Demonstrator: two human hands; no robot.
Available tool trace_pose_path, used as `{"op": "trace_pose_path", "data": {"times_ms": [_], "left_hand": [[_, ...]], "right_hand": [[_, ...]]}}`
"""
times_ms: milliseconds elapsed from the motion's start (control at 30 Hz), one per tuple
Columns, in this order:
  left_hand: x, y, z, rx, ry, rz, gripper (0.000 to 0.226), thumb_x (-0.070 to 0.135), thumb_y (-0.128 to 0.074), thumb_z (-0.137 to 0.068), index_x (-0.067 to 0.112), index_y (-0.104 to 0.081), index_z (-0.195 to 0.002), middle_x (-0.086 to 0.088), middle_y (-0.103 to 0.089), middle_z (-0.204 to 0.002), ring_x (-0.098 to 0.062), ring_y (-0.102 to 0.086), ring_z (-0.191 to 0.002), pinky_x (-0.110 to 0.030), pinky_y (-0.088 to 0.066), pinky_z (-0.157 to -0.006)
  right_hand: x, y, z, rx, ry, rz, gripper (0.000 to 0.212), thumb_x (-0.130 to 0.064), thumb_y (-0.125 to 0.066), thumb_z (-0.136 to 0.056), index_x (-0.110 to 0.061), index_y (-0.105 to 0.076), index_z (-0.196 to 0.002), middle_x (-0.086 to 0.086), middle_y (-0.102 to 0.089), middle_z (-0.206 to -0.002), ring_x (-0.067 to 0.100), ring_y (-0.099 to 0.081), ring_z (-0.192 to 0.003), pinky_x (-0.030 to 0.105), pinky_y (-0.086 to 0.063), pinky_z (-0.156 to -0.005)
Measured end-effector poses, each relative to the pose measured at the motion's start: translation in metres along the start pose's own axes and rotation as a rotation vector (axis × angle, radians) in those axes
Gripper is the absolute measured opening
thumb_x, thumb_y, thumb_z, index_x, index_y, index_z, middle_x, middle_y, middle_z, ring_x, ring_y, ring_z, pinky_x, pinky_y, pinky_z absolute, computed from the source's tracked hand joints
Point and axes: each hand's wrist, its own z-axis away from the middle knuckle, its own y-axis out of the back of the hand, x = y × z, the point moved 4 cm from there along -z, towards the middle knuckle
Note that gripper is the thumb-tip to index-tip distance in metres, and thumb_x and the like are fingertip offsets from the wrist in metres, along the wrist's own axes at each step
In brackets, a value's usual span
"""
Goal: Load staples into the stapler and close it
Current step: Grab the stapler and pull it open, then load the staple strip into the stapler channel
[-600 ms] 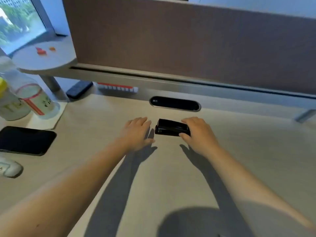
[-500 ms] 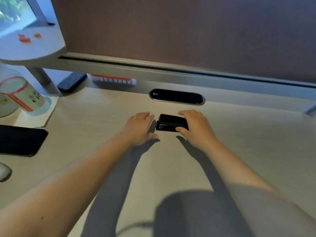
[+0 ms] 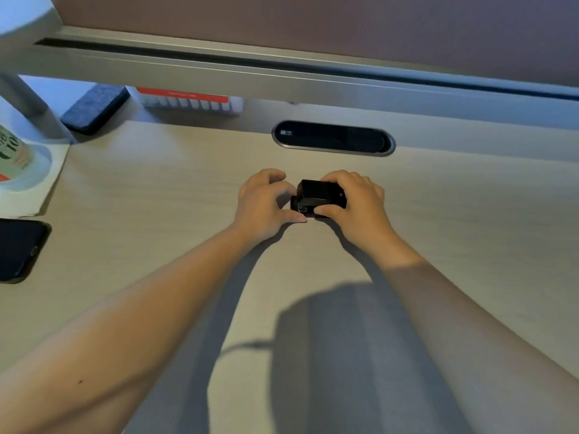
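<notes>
A small black stapler lies on the pale wooden desk, just in front of the oval cable slot. My right hand wraps over its right half, thumb at the near side and fingers over the far side. My left hand is curled against its left end, thumb tip touching the lower front corner. The stapler's top seems slightly raised at the left end; I cannot tell how far. No loose staples show.
A dark oval cable grommet sits behind the stapler. A red-and-white box and a grey felt pad lie under the rail at the back left. A black phone and a bottle on paper are at the left edge.
Both hands have closed in on the stapler: the left hand went from flat beside it to touching its left end, and the right hand tightened over it. The camera has tilted down and closer.
</notes>
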Motion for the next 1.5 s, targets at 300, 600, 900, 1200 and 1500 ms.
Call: {"op": "trace_pose_path", "data": {"times_ms": [300, 600, 900, 1200, 1500], "left_hand": [[0.007, 0.000, 0.019, 0.006, -0.020, -0.068, 0.038, 0.027, -0.071, -0.066, 0.011, -0.065, -0.100, -0.009, -0.050, -0.129, -0.025, -0.037, -0.123, -0.036, -0.028, -0.101], [0.011, -0.014, 0.066, 0.042, -0.033, -0.090, 0.039, 0.025, -0.072, -0.066, 0.009, -0.064, -0.100, -0.011, -0.047, -0.131, -0.028, -0.036, -0.126, -0.039, -0.030, -0.104], [0.015, -0.027, 0.116, 0.024, -0.086, -0.066, 0.038, 0.023, -0.070, -0.069, 0.009, -0.062, -0.103, -0.012, -0.043, -0.133, -0.028, -0.034, -0.128, -0.044, -0.030, -0.108], [0.017, -0.037, 0.150, 0.105, -0.126, -0.079, 0.041, 0.024, -0.070, -0.069, 0.006, -0.060, -0.104, -0.015, -0.049, -0.125, -0.030, -0.042, -0.119, -0.041, -0.034, -0.103], [0.022, -0.045, 0.173, 0.096, -0.140, -0.030, 0.035, 0.023, -0.066, -0.073, 0.008, -0.059, -0.103, -0.018, -0.057, -0.118, -0.033, -0.050, -0.109, -0.049, -0.041, -0.098]], "right_hand": [[-0.004, 0.028, 0.026, 0.069, -0.041, -0.508, 0.023, -0.003, -0.057, -0.079, -0.011, -0.049, -0.099, 0.004, -0.049, -0.098, 0.002, -0.046, -0.076, -0.004, -0.037, -0.060], [0.015, 0.047, 0.080, 0.212, -0.117, -0.763, 0.020, -0.008, -0.052, -0.085, -0.021, -0.044, -0.099, -0.011, -0.053, -0.093, 0.018, -0.049, -0.098, 0.029, -0.045, -0.084], [0.052, 0.044, 0.133, 0.335, -0.233, -1.302, 0.026, -0.008, -0.039, -0.091, -0.017, -0.037, -0.115, -0.001, -0.050, -0.096, 0.025, -0.050, -0.104, 0.052, -0.045, -0.090], [0.085, 0.039, 0.174, 0.441, -0.307, -1.105, 0.006, -0.011, -0.047, -0.089, -0.016, -0.048, -0.085, 0.010, -0.057, -0.099, 0.025, -0.056, -0.097, 0.024, -0.052, -0.064], [0.100, 0.047, 0.219, 0.400, -0.261, -0.528, 0.035, -0.031, -0.056, -0.084, -0.007, -0.054, -0.109, 0.000, -0.054, -0.094, 0.019, -0.048, -0.096, 0.031, -0.036, -0.080]]}}
